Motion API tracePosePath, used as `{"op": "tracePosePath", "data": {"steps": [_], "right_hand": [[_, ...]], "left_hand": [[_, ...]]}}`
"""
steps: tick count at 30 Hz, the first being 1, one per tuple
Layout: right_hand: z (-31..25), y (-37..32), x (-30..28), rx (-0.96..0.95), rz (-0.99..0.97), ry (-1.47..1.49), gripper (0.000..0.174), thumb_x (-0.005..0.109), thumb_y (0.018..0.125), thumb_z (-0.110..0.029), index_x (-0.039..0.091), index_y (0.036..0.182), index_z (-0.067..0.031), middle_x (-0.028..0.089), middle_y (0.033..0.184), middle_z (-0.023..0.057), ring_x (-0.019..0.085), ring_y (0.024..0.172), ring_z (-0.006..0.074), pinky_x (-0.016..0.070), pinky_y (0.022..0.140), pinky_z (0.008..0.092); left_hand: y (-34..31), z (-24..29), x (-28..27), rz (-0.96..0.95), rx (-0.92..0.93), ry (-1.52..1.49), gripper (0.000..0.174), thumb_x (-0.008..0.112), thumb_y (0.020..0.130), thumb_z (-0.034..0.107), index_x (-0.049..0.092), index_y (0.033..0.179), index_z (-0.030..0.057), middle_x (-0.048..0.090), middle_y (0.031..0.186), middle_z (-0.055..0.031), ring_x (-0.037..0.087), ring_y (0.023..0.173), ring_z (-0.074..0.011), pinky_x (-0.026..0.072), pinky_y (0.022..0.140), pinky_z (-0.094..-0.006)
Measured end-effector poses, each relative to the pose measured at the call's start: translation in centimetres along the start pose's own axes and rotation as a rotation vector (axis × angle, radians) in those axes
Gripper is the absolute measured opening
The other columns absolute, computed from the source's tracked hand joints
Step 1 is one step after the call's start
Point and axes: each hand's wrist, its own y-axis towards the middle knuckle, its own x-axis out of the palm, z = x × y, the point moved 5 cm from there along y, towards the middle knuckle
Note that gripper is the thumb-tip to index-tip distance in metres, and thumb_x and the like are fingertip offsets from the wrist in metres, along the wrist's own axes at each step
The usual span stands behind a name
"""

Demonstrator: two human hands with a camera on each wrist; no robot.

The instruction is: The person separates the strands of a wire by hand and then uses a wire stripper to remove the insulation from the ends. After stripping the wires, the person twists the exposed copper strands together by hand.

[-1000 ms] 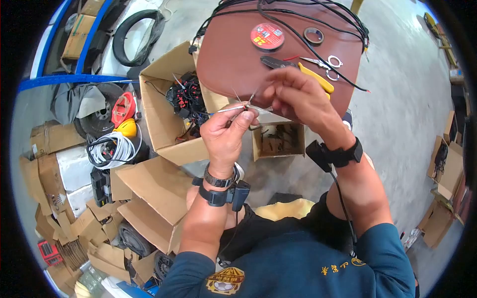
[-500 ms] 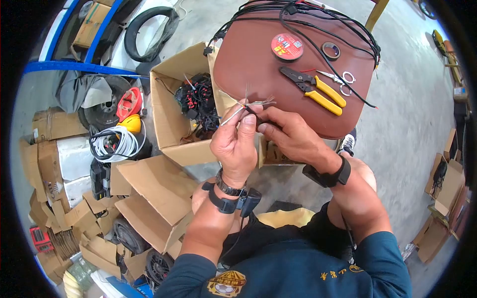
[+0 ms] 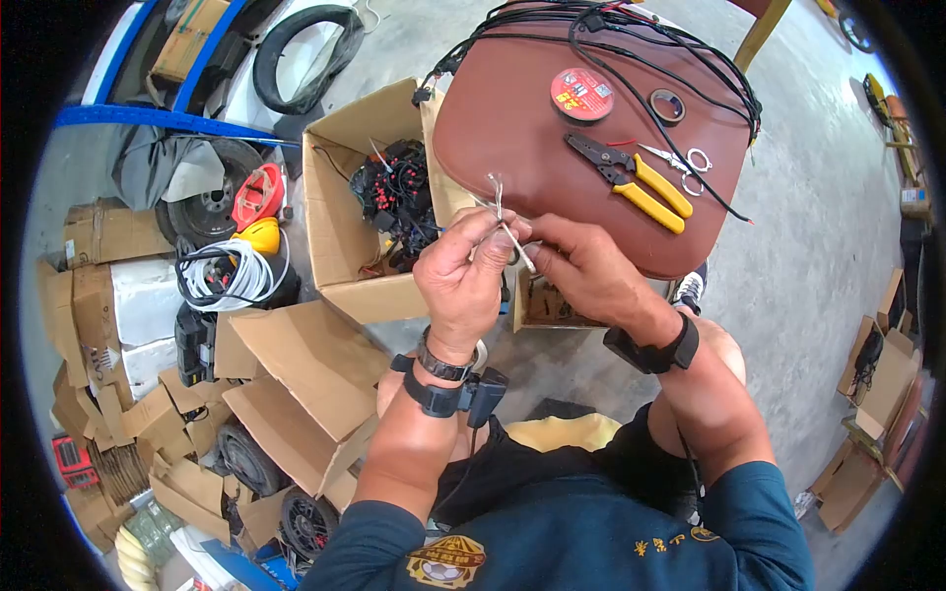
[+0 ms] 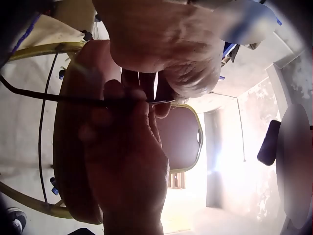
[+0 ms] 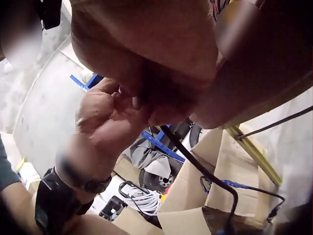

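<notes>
In the head view, both hands meet in front of the red-brown seat, over a black cable with pale, loose wire ends. My left hand pinches the cable between thumb and fingers. My right hand pinches it close beside the left fingertips. One pale strand points up and another slants down between the hands. In the left wrist view, the black cable runs out sideways from the fingers. Fingers hide the point where the strands meet the cable.
On the seat lie yellow-handled wire strippers, scissors, a red-labelled tape roll, a smaller roll and coiled black cables. A carton of wiring stands left; a smaller box sits below the hands.
My right hand has come down from above the strippers to beside the left fingertips. The spread wire strands now stand closer together. The view has shifted slightly.
</notes>
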Motion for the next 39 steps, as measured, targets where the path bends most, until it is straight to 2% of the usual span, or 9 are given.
{"op": "tracePosePath", "data": {"steps": [2,6,9,15,22,25,30,34,39], "right_hand": [[0.0,0.2,-0.7,-0.062,0.1,0.08,0.018,0.06,0.091,-0.006,0.063,0.107,0.0027,0.063,0.082,0.0045,0.055,0.074,0.0092,0.0485,0.068,0.0268],[-0.3,0.1,-1.9,0.167,0.003,0.307,0.017,0.063,0.09,-0.011,0.066,0.103,0.0005,0.063,0.084,-0.0017,0.054,0.072,0.0032,0.0449,0.063,0.0205],[-0.6,0.1,-2.2,0.157,0.05,0.342,0.017,0.063,0.09,-0.013,0.066,0.101,-0.0005,0.064,0.082,-0.0016,0.055,0.07,0.0035,0.0451,0.062,0.0202],[-1.6,-0.4,-2.1,0.212,-0.133,0.437,0.016,0.063,0.09,-0.014,0.066,0.098,-0.0007,0.066,0.082,0.0001,0.057,0.068,0.0042,0.0463,0.06,0.0207],[-1.5,-0.4,-2.9,0.179,0.006,0.344,0.014,0.061,0.091,-0.013,0.065,0.097,-0.0005,0.066,0.079,0.0011,0.057,0.066,0.0045,0.0465,0.058,0.0202],[-1.4,-0.3,-3.6,0.182,0.059,0.324,0.014,0.059,0.092,-0.013,0.064,0.096,-0.0005,0.065,0.079,0.0012,0.056,0.064,0.0047,0.0464,0.057,0.02],[-1.2,-0.3,-3.9,0.165,0.108,0.355,0.014,0.058,0.093,-0.014,0.063,0.097,-0.0015,0.065,0.079,0.0012,0.055,0.061,0.0046,0.0449,0.056,0.0193],[-0.6,-0.4,-3.5,0.236,0.101,0.593,0.014,0.06,0.092,-0.014,0.062,0.099,-0.0026,0.064,0.079,0.0022,0.055,0.059,0.0053,0.0432,0.053,0.0189],[-0.1,-0.6,-2.7,0.312,0.004,0.749,0.016,0.063,0.09,-0.016,0.062,0.099,-0.0035,0.064,0.08,0.002,0.055,0.058,0.0059,0.0411,0.052,0.0192]], "left_hand": [[0.0,0.0,0.1,0.006,0.033,0.008,0.017,0.063,0.093,0.004,0.064,0.106,-0.0058,0.069,0.096,-0.0124,0.066,0.086,-0.0173,0.0527,0.079,-0.0293],[-0.3,0.2,0.5,0.062,-0.009,-0.015,0.014,0.065,0.091,0.0,0.065,0.103,-0.0059,0.07,0.096,-0.0132,0.068,0.085,-0.0177,0.0542,0.077,-0.0298],[-0.2,0.0,0.4,0.044,-0.003,0.021,0.014,0.065,0.09,0.001,0.065,0.103,-0.0058,0.07,0.095,-0.0128,0.068,0.085,-0.0173,0.0541,0.077,-0.0294],[-0.1,-0.5,0.6,0.066,0.004,0.062,0.016,0.066,0.09,0.001,0.066,0.105,-0.0054,0.07,0.093,-0.0105,0.066,0.085,-0.0155,0.0525,0.078,-0.0272],[-0.1,-1.0,0.6,0.063,-0.098,0.048,0.017,0.066,0.091,0.004,0.063,0.105,-0.0048,0.068,0.099,-0.0089,0.063,0.084,-0.013,0.0516,0.077,-0.0266],[0.1,-1.2,1.1,-0.006,-0.128,-0.175,0.017,0.066,0.091,0.004,0.062,0.105,-0.0038,0.066,0.1,-0.0086,0.061,0.082,-0.0113,0.0507,0.074,-0.0254],[-0.1,-1.1,1.0,-0.07,-0.038,-0.054,0.015,0.067,0.09,0.004,0.064,0.102,-0.0043,0.066,0.092,-0.0118,0.063,0.078,-0.0173,0.0519,0.067,-0.0288],[-0.5,-0.5,1.5,-0.086,-0.055,-0.004,0.018,0.073,0.086,0.005,0.067,0.102,-0.0029,0.066,0.093,-0.0074,0.058,0.079,-0.012,0.0472,0.07,-0.0242],[-0.5,-0.1,1.7,-0.067,-0.004,-0.008,0.015,0.07,0.088,0.004,0.067,0.101,-0.0021,0.067,0.092,-0.0098,0.063,0.08,-0.0156,0.0512,0.072,-0.0277]]}}
